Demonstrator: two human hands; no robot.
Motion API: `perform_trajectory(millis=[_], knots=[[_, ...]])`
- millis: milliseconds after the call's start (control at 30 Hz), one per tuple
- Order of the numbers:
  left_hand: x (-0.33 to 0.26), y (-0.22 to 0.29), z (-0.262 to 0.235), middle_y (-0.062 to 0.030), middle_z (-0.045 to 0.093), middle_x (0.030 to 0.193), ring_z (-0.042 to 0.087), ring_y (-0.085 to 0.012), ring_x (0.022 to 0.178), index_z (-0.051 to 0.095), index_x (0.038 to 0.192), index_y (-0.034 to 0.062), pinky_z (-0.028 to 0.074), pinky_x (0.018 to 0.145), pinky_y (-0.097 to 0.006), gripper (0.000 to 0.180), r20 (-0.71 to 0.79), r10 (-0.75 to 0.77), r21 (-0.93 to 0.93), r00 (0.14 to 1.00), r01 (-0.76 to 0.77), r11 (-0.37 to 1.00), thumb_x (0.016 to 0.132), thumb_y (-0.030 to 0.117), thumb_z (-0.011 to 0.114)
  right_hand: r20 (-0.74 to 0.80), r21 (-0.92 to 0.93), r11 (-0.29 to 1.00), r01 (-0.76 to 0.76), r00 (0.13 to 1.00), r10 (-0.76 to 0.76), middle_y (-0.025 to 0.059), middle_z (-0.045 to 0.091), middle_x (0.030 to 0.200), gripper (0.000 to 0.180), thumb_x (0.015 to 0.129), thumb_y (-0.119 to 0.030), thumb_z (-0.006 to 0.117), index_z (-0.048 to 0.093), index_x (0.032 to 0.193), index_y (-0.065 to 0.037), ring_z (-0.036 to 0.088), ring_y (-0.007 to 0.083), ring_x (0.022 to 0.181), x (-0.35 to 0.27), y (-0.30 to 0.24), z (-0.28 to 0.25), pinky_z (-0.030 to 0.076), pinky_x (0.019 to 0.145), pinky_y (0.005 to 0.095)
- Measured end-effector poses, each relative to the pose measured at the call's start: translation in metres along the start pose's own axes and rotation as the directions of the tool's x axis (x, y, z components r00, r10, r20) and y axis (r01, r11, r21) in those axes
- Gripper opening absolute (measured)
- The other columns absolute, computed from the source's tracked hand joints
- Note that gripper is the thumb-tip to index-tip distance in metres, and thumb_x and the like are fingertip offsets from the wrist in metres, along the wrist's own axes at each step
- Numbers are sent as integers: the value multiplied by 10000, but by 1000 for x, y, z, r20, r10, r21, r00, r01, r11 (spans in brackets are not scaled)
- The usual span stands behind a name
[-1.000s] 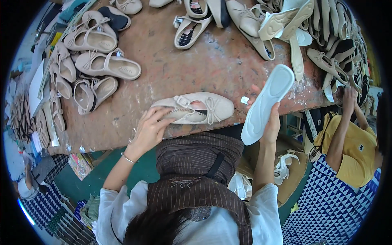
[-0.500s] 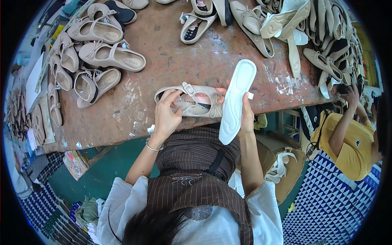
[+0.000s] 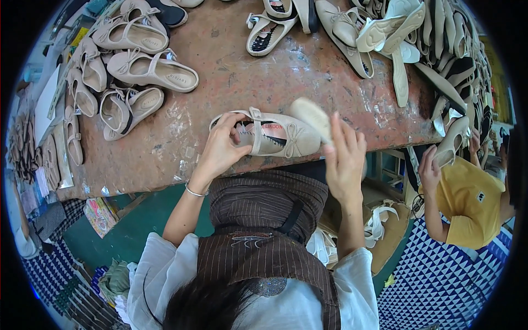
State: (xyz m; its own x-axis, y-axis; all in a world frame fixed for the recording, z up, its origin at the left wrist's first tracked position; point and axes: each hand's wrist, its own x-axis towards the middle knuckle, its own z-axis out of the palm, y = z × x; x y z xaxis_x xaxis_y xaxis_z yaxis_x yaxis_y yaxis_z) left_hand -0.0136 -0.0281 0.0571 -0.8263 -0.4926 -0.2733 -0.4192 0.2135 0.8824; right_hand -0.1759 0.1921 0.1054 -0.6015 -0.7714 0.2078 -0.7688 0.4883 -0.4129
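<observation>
A beige shoe (image 3: 305,142) with a strap and a bow lies sideways near the table's front edge, its toe to the right. Dark stitching and a pale base show inside its opening. My left hand (image 3: 223,144) grips the heel end, fingers inside the opening and thumb along the near side. Just right of the toe, my right hand (image 3: 345,162) holds a shoe insole (image 3: 309,116), smeared by motion. Its beige face is turned up and part of it is hidden behind the hand.
Finished-looking beige shoes (image 3: 153,72) lie in a group at the left. More shoes (image 3: 269,37), loose insoles (image 3: 400,80) and a dense pile are at the back and right. A person in a yellow shirt (image 3: 470,192) handles a shoe at the right. An open carton (image 3: 393,242) stands below the table.
My right hand has turned the insole over, from its white face to its beige face, beside the toe. My left hand stays on the heel. The co-worker now holds a shoe.
</observation>
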Motion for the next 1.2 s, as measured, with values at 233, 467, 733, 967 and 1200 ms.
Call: perform_trajectory(millis=[233,467,733,967,1200], knots=[[-9,-5,5,-75,572,1180,549,-111,751,625,1208,-20,492,609,-237,569,-193,208,221,959,-164,961,673,-12,817,40,182,957,227,970,-238,72,656,1151,285,707,-41,711,777,976,-107,588,270,1085,0,-25,67,429,952,442],[-25,-37,-9,-68,555,969,585,-90,672,652,1175,-34,511,576,-233,505,-494,-40,51,868,75,996,743,114,868,8,393,897,205,974,-226,116,671,1101,197,705,-32,717,760,896,-52,626,295,1063,21,-43,99,478,931,434],[-11,-57,-7,-29,594,874,552,-47,632,677,1167,-12,486,530,-182,461,-477,-80,-149,875,10,989,750,64,858,9,343,914,217,972,-235,118,684,1042,191,713,-3,745,759,903,-20,646,294,1025,38,-57,118,521,886,414],[-2,-58,-7,-32,645,822,530,-41,611,711,1067,-11,427,497,-201,398,-523,-94,-102,847,47,994,723,98,881,36,304,907,291,948,-316,119,641,978,216,649,-40,683,710,858,10,619,294,1002,39,-59,128,526,877,415],[8,-58,-14,10,594,633,463,-23,552,708,975,-25,379,487,-204,236,-432,-272,-287,860,154,945,796,80,819,42,248,890,383,914,-405,137,649,1075,259,686,-47,659,705,931,22,613,297,1026,37,-51,127,523,905,439]])
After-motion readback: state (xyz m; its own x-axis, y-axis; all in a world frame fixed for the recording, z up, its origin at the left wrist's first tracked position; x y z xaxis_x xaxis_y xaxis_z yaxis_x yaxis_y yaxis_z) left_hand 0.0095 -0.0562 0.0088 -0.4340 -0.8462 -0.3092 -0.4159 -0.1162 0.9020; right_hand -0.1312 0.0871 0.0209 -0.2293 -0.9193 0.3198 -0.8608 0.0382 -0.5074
